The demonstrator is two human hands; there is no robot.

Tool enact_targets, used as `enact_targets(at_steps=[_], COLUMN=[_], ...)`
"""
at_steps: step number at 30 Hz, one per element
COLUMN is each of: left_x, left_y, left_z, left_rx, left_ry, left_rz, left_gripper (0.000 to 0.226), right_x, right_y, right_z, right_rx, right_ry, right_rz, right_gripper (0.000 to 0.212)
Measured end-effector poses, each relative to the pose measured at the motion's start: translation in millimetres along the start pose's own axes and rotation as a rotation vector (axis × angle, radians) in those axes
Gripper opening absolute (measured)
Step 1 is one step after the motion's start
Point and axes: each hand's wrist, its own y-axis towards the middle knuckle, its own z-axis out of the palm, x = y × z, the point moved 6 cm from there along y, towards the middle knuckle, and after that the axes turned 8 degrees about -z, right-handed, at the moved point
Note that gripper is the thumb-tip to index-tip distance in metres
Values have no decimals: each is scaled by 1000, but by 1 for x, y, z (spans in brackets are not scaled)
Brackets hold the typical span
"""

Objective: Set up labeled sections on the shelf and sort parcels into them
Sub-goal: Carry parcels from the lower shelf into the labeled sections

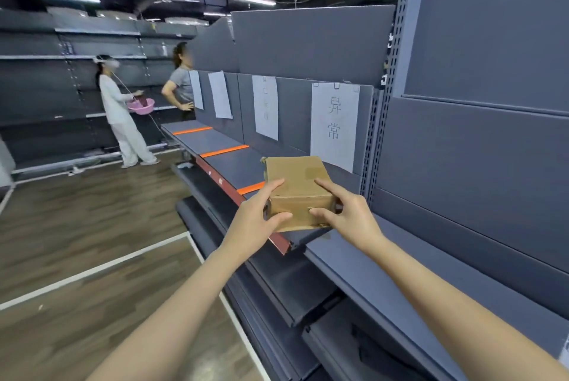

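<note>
A brown cardboard parcel (297, 186) sits over the near end of the grey shelf (228, 165), below the nearest paper label (334, 125) with handwritten characters. My left hand (255, 220) grips its near left corner, thumb on the front face and fingers on top. My right hand (348, 214) holds the near right corner the same way. Orange tape strips (223, 151) divide the shelf into sections. More paper labels (265, 106) hang on the back panel above the farther sections.
Lower grey shelves (277, 276) jut out below the parcel. A taller shelving unit (477, 134) stands to the right. Two people stand at the far end of the aisle, one holding a pink basin (141, 106). Wooden floor with white lines lies left.
</note>
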Motion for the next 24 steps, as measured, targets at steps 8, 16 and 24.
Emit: enact_targets(at_steps=[8,16,24], left_x=[48,82,116], left_y=[-4,-21,-19], left_z=[-35,-68,-121], left_rx=[-133,-274,-387], left_ry=[-3,49,105], left_rz=[-129,-244,-304], left_gripper=[60,61,58], right_x=[7,10,36], right_y=[35,60,98], right_z=[57,125,189], right_rx=[105,373,455], right_ry=[210,321,395], right_rz=[-75,-102,-195], right_gripper=[64,72,71])
